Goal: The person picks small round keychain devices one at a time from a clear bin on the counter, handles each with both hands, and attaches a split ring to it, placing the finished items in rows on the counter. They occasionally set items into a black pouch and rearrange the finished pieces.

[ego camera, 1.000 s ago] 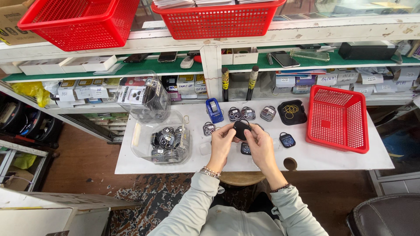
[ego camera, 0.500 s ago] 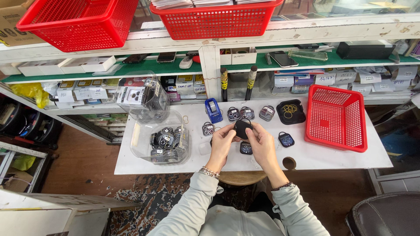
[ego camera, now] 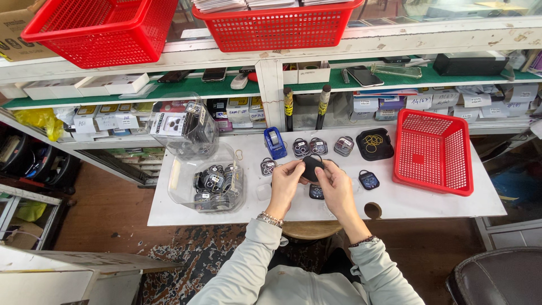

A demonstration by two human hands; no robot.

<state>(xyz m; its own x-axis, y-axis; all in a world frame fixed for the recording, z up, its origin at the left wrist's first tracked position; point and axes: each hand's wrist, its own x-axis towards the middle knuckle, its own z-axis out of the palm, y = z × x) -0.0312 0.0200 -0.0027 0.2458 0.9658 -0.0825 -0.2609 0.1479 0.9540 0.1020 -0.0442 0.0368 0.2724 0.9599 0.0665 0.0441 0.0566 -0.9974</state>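
While both hands meet over the middle of the white table (ego camera: 440,206), a person in a pale long-sleeved top works on a small dark round case (ego camera: 311,168), the left hand (ego camera: 285,179) pinching its left edge and the right hand (ego camera: 334,183) closed on its right side, the case held just above the table near the centre of the frame. Judging by the layout, the work looks partway through: several similar small cases (ego camera: 318,146) sit in a loose row toward the back of the table, one more (ego camera: 368,179) lies to the right of the hands, and another (ego camera: 316,192) shows beneath them. Left of centre, a clear plastic tub (ego camera: 204,182) holds a heap of the same dark items, which suggests plenty remains to handle. At right, a red basket (ego camera: 433,151) stands with nothing visible inside it, beside a black tray of rubber bands (ego camera: 374,143). A blue tape dispenser (ego camera: 275,142) stands just behind the hands. What exactly is being done to the case cannot be made out at this size.
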